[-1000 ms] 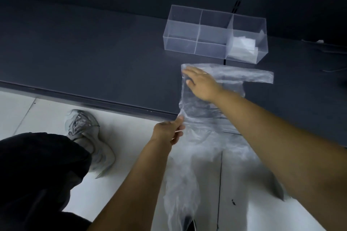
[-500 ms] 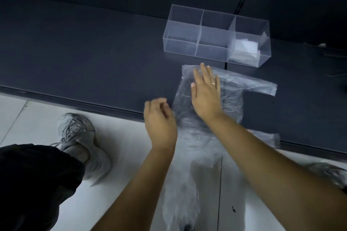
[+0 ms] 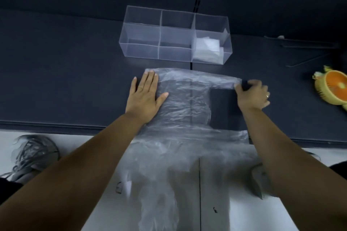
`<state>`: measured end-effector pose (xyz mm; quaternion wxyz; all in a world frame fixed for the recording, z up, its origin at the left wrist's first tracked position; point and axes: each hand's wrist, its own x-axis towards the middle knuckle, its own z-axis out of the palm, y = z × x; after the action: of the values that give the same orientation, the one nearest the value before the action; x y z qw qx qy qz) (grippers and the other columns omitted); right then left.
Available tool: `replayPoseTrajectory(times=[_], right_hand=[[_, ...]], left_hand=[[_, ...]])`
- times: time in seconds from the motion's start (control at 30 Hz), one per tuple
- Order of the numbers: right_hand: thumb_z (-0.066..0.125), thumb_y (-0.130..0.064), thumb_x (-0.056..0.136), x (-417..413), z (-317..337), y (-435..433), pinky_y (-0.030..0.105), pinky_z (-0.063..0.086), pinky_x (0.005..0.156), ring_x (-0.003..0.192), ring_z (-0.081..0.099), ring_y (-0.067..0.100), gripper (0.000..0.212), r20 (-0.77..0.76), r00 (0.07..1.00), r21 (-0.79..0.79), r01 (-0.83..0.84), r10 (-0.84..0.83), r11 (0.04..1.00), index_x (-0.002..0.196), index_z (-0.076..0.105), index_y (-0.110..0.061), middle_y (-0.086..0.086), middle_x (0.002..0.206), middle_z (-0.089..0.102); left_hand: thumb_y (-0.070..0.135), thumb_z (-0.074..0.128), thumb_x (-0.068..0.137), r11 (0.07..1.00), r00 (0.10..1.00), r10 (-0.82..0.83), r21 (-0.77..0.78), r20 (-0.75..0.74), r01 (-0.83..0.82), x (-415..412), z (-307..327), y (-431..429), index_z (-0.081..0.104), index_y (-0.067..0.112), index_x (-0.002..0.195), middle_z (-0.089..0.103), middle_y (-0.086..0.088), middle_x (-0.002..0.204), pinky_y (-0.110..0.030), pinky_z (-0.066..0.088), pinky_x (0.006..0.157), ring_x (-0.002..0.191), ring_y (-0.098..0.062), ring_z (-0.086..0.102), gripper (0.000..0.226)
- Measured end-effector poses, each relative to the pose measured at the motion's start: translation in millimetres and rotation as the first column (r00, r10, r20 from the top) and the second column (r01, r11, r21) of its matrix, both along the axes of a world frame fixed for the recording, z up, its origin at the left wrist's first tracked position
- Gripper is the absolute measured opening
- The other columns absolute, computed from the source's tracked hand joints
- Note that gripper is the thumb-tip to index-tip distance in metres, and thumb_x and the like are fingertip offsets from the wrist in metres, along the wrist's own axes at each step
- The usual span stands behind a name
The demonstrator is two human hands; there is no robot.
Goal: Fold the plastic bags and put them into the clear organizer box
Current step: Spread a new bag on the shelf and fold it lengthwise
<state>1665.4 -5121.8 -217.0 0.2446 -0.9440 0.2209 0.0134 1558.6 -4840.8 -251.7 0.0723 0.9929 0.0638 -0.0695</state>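
Just inside the near edge of the dark worktop (image 3: 56, 80) a translucent plastic bag (image 3: 184, 103) lies spread out, its lower part hanging over that edge toward the pale floor (image 3: 244, 212). The left hand (image 3: 145, 97) lies flat and open on the bag's left side, fingers straight and pointing to the far edge, with a ring (image 3: 140, 88) on one finger. The right hand (image 3: 252, 95) has its fingers curled round the end of the bag's far handle strip, gripping it out toward the right edge of the worktop. Beyond the bag, nearer the far edge and just apart from it, stands the clear organizer box (image 3: 174, 33); folded bags (image 3: 207, 47), white, sit in its right-end compartment. A yellow and orange object (image 3: 334, 88) lies at the right edge of the worktop, well apart from the box. A grey shoe (image 3: 33, 154) shows on the floor to the left.
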Motion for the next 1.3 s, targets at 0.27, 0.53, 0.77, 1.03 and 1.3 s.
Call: replayPoseTrajectory(times=[0.27, 0.53, 0.77, 1.03, 1.3], right_hand=[[0.061, -0.009, 0.091, 22, 8, -1, 0.021, 0.051, 0.066, 0.057, 0.059, 0.003, 0.011, 0.160, 0.987, 0.582, -0.109, 0.017, 0.806, 0.082, 0.056, -0.012, 0.007, 0.079, 0.066], [0.068, -0.002, 0.081, 44, 2, -8, 0.019, 0.050, 0.057, 0.051, 0.056, 0.006, 0.027, 0.104, 0.993, 0.543, -0.006, -0.060, 0.840, 0.076, 0.049, -0.022, 0.000, 0.066, 0.061], [0.067, -0.005, 0.082, 52, -4, -15, 0.030, 0.053, 0.080, 0.083, 0.062, 0.019, 0.022, 0.152, 0.987, 0.404, -0.019, -0.046, 0.915, 0.077, 0.052, -0.020, 0.007, 0.091, 0.065], [0.061, -0.022, 0.091, 35, 6, -26, 0.041, 0.039, 0.100, 0.116, 0.048, 0.031, 0.034, 0.127, 0.987, 0.094, -0.107, 0.095, 0.990, 0.120, 0.051, -0.007, 0.016, 0.126, 0.048], [0.046, -0.013, 0.097, -110, 14, 56, 0.042, 0.021, 0.117, 0.140, 0.031, 0.031, 0.042, 0.294, 0.794, -0.030, -0.549, 0.532, 0.836, 0.138, 0.046, -0.002, 0.017, 0.148, 0.038]], left_hand=[[0.069, -0.010, 0.082, 1.000, 1.000, 0.025, -0.016, 0.016, -0.025, -1, -1, 5, -0.006, 0.012, 0.152, -0.012, -0.002, 0.161, -0.038, -0.012, 0.118, 0.147, -0.012, -0.015, 0.090], [0.069, -0.007, 0.082, 0.999, 0.999, 0.047, -0.004, 0.011, -0.047, 1, 2, 15, -0.005, 0.012, 0.153, -0.009, -0.004, 0.161, -0.040, -0.010, 0.119, 0.147, -0.015, -0.011, 0.091], [0.069, -0.009, 0.082, 0.999, 1.000, 0.008, 0.047, 0.028, -0.009, -2, -1, 25, -0.004, 0.014, 0.153, -0.006, -0.002, 0.162, -0.041, -0.009, 0.119, 0.148, -0.014, -0.010, 0.089], [0.066, 0.000, 0.088, 0.997, 0.999, 0.048, 0.068, -0.018, -0.047, 0, 1, 21, -0.005, 0.016, 0.153, -0.009, 0.000, 0.162, -0.044, -0.009, 0.119, 0.148, -0.017, -0.012, 0.083], [0.045, 0.009, 0.102, 0.997, 0.987, 0.038, -0.074, 0.154, -0.026, -38, 10, -32, 0.009, 0.007, 0.152, 0.003, -0.007, 0.161, -0.035, -0.012, 0.118, 0.148, -0.019, -0.003, 0.063]])
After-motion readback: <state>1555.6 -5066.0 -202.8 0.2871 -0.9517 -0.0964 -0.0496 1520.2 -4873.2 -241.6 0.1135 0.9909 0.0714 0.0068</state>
